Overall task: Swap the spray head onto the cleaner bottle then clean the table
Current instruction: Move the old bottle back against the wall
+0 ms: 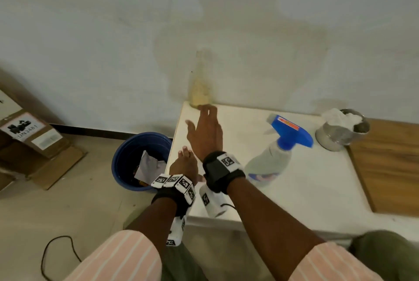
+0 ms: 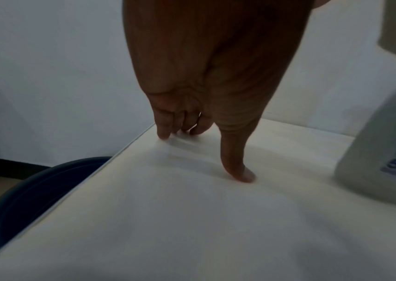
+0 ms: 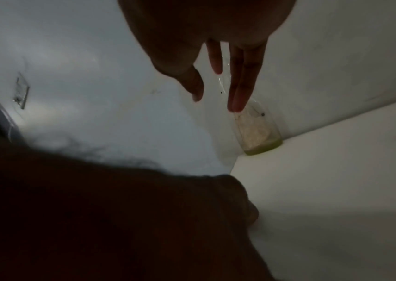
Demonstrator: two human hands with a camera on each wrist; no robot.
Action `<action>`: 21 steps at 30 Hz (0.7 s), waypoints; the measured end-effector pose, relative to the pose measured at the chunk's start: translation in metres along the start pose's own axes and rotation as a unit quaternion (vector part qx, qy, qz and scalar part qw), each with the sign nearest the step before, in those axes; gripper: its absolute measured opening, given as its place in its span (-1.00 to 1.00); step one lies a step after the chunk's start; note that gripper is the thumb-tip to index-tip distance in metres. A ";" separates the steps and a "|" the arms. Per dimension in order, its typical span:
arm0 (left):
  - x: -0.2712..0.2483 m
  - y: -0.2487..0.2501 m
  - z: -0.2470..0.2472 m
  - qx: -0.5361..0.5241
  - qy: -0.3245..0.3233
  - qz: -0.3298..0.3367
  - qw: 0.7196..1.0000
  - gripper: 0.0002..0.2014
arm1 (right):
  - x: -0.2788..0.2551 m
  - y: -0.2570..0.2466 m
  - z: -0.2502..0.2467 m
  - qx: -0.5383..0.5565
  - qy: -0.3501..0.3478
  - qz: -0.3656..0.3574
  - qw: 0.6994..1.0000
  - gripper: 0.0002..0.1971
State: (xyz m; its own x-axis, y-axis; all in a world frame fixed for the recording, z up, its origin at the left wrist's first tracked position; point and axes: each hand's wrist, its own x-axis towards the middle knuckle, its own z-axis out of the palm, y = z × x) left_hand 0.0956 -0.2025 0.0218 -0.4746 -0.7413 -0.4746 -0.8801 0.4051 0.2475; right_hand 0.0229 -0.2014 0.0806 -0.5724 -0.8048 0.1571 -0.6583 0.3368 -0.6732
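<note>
Right hand flat, fingers straight, empty, reaching toward clear bottle at table's 11 o'clock corner. Left hand fingertips resting on table, empty. Sprayer bottle at 1 o'clock. Risk: bottle tips off edge if nudged.

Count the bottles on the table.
2. A clear bottle at the back corner by the wall, near the right hand; a spray bottle mid-table.
</note>
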 end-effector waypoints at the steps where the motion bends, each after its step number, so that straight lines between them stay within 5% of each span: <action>1: -0.011 0.003 0.004 0.001 -0.004 -0.008 1.000 -0.26 | -0.018 0.005 -0.006 0.002 -0.019 -0.002 1.000 -0.62; 4: -0.028 0.008 0.016 -0.013 0.003 -0.004 1.000 -0.36 | -0.075 0.024 -0.030 0.047 0.010 -0.026 0.999 -0.74; 7: -0.039 0.020 0.030 -0.069 0.026 0.030 0.997 -0.42 | -0.124 0.045 -0.062 0.071 0.221 -0.073 0.970 -0.80; 11: -0.055 0.051 0.035 -0.206 0.078 0.096 0.971 -0.31 | -0.140 0.067 -0.114 0.098 0.403 0.002 0.910 -0.59; 15: -0.069 0.070 0.035 -0.297 0.196 0.146 0.923 -0.66 | -0.113 0.076 -0.134 0.132 0.310 0.097 0.937 -0.28; 18: -0.076 0.075 0.030 -0.324 0.206 0.150 0.911 -0.66 | -0.092 0.065 -0.137 0.212 0.276 0.079 0.934 -0.50; 21: -0.078 0.079 0.026 -0.311 0.153 0.160 0.924 -0.45 | -0.085 0.057 -0.136 0.202 0.297 0.093 0.929 -0.61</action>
State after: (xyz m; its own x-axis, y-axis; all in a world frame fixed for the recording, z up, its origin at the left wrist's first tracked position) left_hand 0.0631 -0.0988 0.0566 -0.6083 -0.7919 -0.0544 -0.4833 0.3151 0.8168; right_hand -0.0323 -0.0472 0.1264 -0.9055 -0.2993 0.3008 -0.3523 0.1350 -0.9261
